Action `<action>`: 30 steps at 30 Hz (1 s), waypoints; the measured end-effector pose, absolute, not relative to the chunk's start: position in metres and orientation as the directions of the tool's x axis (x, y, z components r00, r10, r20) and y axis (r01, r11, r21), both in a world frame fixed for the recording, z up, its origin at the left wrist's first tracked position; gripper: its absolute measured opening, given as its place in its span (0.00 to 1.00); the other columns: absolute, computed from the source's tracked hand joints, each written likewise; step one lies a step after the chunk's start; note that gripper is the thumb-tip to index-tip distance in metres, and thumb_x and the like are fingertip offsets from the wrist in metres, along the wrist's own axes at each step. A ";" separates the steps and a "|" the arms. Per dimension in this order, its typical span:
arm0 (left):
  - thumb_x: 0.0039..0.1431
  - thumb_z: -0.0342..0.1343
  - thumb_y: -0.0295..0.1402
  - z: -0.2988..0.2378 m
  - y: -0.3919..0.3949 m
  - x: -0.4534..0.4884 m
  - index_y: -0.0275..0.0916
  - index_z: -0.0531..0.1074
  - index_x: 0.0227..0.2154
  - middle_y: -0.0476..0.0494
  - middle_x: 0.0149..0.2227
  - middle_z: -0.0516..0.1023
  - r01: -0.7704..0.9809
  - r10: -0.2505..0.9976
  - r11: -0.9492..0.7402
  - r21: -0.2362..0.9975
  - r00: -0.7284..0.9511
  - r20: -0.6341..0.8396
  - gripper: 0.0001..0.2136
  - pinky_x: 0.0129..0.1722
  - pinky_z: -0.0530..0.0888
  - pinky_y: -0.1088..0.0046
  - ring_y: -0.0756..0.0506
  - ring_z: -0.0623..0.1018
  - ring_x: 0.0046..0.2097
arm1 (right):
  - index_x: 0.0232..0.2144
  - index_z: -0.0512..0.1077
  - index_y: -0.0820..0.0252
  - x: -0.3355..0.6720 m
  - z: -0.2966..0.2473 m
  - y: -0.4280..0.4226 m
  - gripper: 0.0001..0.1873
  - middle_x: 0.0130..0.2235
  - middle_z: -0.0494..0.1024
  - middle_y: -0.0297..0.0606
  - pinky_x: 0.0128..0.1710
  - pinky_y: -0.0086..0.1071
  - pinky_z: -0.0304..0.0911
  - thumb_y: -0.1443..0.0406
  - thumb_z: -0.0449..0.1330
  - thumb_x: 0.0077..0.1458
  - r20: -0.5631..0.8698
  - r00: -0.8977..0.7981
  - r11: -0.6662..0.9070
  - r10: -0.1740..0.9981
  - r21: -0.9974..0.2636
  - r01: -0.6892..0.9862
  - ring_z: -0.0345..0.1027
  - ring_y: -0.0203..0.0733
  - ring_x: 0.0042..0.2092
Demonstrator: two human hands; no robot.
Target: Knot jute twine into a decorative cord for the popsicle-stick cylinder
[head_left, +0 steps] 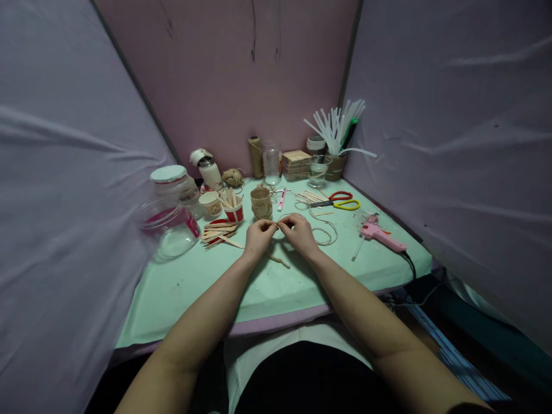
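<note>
My left hand (259,237) and my right hand (299,234) meet over the middle of the table, thumbs and forefingers pinched tip to tip. Between them they hold jute twine, mostly hidden by the fingers. A thicker, twisted length of twine (279,261) shows below my left hand, its end on the table. Thin loose twine (332,234) curls on the cloth beside my right hand. Just beyond my left hand stands a small beige cup (261,204) with twine-like decoration around it.
A pink glue gun (382,234) and scissors (340,201) lie to the right. Wooden sticks (219,233), a paper cup (233,213) of sticks and clear plastic jars (172,230) are at left. Along the back stand a twine spool (256,158), a glass jar (272,164) and glue sticks (334,129).
</note>
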State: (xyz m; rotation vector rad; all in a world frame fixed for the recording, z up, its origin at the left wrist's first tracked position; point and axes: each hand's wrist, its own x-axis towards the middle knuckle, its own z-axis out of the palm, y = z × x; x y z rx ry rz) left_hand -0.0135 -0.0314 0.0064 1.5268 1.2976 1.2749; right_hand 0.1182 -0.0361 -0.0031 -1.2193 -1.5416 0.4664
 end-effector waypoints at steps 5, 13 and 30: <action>0.44 0.57 0.33 0.010 -0.034 -0.012 0.36 0.76 0.23 0.46 0.25 0.76 0.246 0.969 -0.234 0.941 -0.014 0.245 0.07 0.32 0.66 0.74 0.48 0.71 0.30 | 0.22 0.69 0.59 0.117 -0.003 -0.037 0.05 0.27 0.72 0.36 0.35 0.31 0.59 0.68 0.56 0.47 0.512 0.112 0.398 0.851 -0.770 0.498 0.64 0.38 0.32; 0.42 0.60 0.38 0.003 -0.028 -0.008 0.35 0.71 0.24 0.53 0.18 0.66 -0.025 0.996 -0.044 0.999 0.072 0.045 0.11 0.22 0.59 0.78 0.54 0.62 0.22 | 0.24 0.70 0.59 0.118 -0.008 -0.032 0.06 0.27 0.73 0.35 0.34 0.31 0.59 0.64 0.55 0.48 0.382 0.108 0.300 0.918 -0.846 0.440 0.64 0.37 0.32; 0.42 0.62 0.38 0.005 -0.026 -0.011 0.35 0.74 0.27 0.48 0.25 0.74 -0.016 0.990 -0.138 0.990 0.015 0.138 0.11 0.32 0.66 0.75 0.51 0.70 0.29 | 0.25 0.72 0.58 0.116 -0.001 -0.040 0.06 0.29 0.72 0.36 0.35 0.31 0.62 0.64 0.57 0.50 0.548 0.099 0.441 0.831 -0.757 0.482 0.65 0.37 0.31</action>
